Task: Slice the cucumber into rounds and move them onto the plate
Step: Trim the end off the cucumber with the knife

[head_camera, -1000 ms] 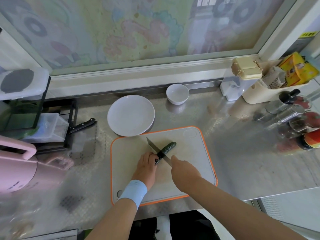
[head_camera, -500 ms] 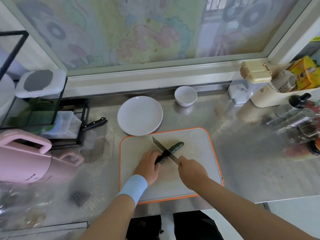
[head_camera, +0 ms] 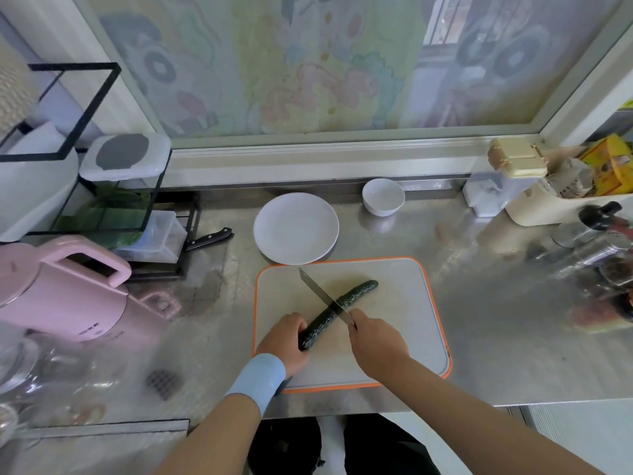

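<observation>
Your right hand (head_camera: 375, 341) curls round the knife (head_camera: 318, 290) handle and hides it, and you cannot tell if the blade, lying across the middle of the cucumber (head_camera: 358, 292), has gone in; your left hand (head_camera: 282, 342) curls its fingers over the cucumber's near end and hides that too. The cucumber lies slanted on the orange-rimmed cutting board (head_camera: 404, 303), and the jars (head_camera: 596, 245) at the right edge are blurry and cut off. The white plate (head_camera: 296, 231) sits at the board's back edge, the small white bowl (head_camera: 383, 197) is near it, and the cream tub (head_camera: 534, 207) on the right holds a yellow packet (head_camera: 609, 166) and crumpled paper (head_camera: 568, 176).
</observation>
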A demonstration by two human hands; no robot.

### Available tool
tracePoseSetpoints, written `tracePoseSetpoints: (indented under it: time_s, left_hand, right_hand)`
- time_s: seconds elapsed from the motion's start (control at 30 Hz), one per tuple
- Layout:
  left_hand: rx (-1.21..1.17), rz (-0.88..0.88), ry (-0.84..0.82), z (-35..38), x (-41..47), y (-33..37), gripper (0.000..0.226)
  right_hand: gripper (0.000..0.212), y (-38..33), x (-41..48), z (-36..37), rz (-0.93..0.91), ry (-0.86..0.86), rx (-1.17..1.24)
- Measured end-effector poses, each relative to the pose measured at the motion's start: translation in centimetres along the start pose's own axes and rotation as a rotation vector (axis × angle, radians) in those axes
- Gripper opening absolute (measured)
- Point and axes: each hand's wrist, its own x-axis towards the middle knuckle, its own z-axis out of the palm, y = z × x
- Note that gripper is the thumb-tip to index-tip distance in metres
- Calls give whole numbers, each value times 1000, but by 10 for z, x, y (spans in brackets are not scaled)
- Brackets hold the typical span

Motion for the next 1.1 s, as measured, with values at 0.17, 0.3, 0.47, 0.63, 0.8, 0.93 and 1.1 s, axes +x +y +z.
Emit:
tracePoseSetpoints:
  time_s: [0.17,0.3,0.47,0.63,0.8,0.93,1.1]
  left_hand:
    - [-95,-27,27,-5,6,-2,34]
    - [-72,3,71,-3,-6,-8,30]
    - [-74,-2,37,0,-26,-28,29]
    - [-76,11,23,-8,-22,-29,26]
    - [-69,-47,-21,-13,-15,-23,27]
    - [-74,-70,-37,-16,-14,-21,28]
    - [-115,-99,-58,-17,-13,-19,27]
  right_hand:
    - [17,-10,-3,4,-31,1,6]
    - [18,-21,-9,11,-50,-39,3]
    - [22,-34,-16,22,-58,-66,-27]
    - [18,-43,-25,24,-41,-64,-62]
    - [17,-41,-33,25,29,-60,-120]
    - [26,-44,-35,24,28,-85,-181]
    - [45,-50,-24,21,35,-152,-218]
